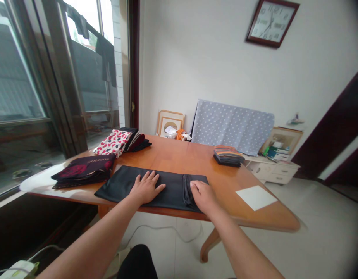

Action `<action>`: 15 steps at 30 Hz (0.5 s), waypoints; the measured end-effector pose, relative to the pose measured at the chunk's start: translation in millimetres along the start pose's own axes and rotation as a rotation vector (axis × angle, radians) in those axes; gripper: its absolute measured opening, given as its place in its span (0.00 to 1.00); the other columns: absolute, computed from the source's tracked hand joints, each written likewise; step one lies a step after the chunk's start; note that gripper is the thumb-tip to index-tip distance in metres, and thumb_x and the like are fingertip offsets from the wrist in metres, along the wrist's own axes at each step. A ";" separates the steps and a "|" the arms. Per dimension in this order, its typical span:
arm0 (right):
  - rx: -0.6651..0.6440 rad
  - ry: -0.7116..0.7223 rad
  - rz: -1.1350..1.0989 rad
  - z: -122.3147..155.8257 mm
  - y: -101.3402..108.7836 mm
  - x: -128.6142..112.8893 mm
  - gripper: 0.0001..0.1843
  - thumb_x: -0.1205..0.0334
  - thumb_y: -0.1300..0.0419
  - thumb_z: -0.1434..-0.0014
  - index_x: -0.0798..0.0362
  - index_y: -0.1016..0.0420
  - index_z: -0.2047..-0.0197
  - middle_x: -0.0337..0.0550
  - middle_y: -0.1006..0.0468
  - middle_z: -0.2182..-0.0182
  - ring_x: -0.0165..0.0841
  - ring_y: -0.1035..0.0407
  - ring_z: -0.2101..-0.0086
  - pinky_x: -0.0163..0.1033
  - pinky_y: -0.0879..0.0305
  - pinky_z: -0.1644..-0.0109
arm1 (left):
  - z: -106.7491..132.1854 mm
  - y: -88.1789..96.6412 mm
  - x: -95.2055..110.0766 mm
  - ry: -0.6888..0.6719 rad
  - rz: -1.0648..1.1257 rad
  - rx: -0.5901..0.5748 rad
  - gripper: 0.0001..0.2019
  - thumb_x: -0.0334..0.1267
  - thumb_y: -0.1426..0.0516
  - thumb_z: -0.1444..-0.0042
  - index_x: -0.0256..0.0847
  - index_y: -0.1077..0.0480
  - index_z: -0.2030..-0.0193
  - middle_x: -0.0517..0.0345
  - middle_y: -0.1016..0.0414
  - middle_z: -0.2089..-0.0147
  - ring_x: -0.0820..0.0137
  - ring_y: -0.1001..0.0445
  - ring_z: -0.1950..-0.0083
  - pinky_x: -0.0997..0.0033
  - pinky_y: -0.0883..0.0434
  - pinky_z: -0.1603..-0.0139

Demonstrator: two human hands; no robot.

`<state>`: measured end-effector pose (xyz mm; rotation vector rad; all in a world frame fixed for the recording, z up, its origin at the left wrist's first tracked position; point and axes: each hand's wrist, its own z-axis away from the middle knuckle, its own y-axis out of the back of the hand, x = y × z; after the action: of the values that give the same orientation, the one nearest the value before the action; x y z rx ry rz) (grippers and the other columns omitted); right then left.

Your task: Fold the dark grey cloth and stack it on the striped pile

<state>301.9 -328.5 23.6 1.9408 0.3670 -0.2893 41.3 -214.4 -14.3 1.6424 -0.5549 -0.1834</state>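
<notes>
A black, slightly shiny folded garment (pixel 171 190) lies flat along the near side of the wooden table, its exact kind unclear. My left hand (pixel 145 188) rests palm down on its middle, fingers spread. At the right end, where the cloth is doubled over into a thick gathered fold, my right hand (pixel 202 195) curls its fingers on the fabric. Left of the garment is a dark folded cloth with red flowers and lettering (pixel 86 168). Behind that sits a white folded cloth with red and black hearts (pixel 113 142), beside a stack of dark folded clothes (pixel 136 141).
On the table's (pixel 173 153) right side stand a folded stack with a striped top piece (pixel 228 155) and a white sheet (pixel 256 197). A grey polka-dot cloth (pixel 231 126) drapes behind the table. Glass doors (pixel 19 77) are at left; a cable (pixel 155 228) runs across the floor.
</notes>
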 end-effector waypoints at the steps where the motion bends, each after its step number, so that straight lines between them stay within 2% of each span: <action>1: -0.005 -0.004 0.015 -7.9 -2.8 1.7 0.26 0.54 0.59 0.28 0.53 0.22 0.48 0.49 0.20 0.49 0.37 0.28 0.48 0.37 0.39 0.43 | 0.3 0.3 0.3 0.001 0.000 0.003 0.41 0.70 0.61 0.39 0.46 0.42 0.28 0.50 0.53 0.23 0.49 0.58 0.23 0.35 0.57 0.29; 4: -0.072 -0.033 0.085 -28.6 -19.0 3.1 0.30 0.55 0.60 0.29 0.61 0.35 0.33 0.54 0.35 0.34 0.38 0.43 0.34 0.40 0.50 0.31 | 1.3 1.1 1.5 0.007 -0.001 0.007 0.41 0.70 0.61 0.39 0.47 0.41 0.28 0.50 0.52 0.23 0.49 0.58 0.22 0.35 0.58 0.29; 6: -0.176 -0.066 0.133 -36.6 -33.1 1.5 0.34 0.50 0.60 0.29 0.62 0.44 0.28 0.54 0.46 0.28 0.41 0.55 0.29 0.46 0.58 0.28 | 1.7 1.2 1.9 0.011 -0.003 0.006 0.41 0.70 0.61 0.39 0.47 0.41 0.28 0.50 0.52 0.23 0.49 0.58 0.23 0.35 0.58 0.29; 8: -0.289 -0.104 0.163 -39.6 -45.3 -0.5 0.40 0.42 0.60 0.31 0.61 0.51 0.26 0.54 0.54 0.26 0.45 0.62 0.28 0.53 0.64 0.27 | 1.8 0.9 1.8 0.008 -0.002 0.010 0.41 0.70 0.61 0.39 0.46 0.41 0.28 0.50 0.52 0.23 0.49 0.58 0.23 0.35 0.57 0.29; 12: -0.381 -0.135 0.175 -39.6 -55.4 -3.3 0.46 0.35 0.61 0.33 0.58 0.57 0.24 0.51 0.59 0.26 0.44 0.67 0.27 0.57 0.72 0.27 | 2.1 0.7 1.0 -0.001 0.003 0.016 0.42 0.70 0.62 0.39 0.46 0.41 0.28 0.50 0.53 0.23 0.49 0.59 0.23 0.35 0.56 0.30; 15: -0.387 -0.124 0.114 -42.2 -50.6 -1.0 0.46 0.33 0.60 0.34 0.57 0.55 0.24 0.51 0.57 0.26 0.45 0.66 0.28 0.56 0.69 0.27 | 2.3 1.3 0.6 -0.005 0.005 0.020 0.42 0.70 0.62 0.39 0.46 0.41 0.28 0.50 0.53 0.23 0.49 0.58 0.23 0.34 0.56 0.30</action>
<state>282.8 -271.2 -2.8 1.5485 0.2113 -0.2428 40.6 -216.8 -13.3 1.6604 -0.5663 -0.1792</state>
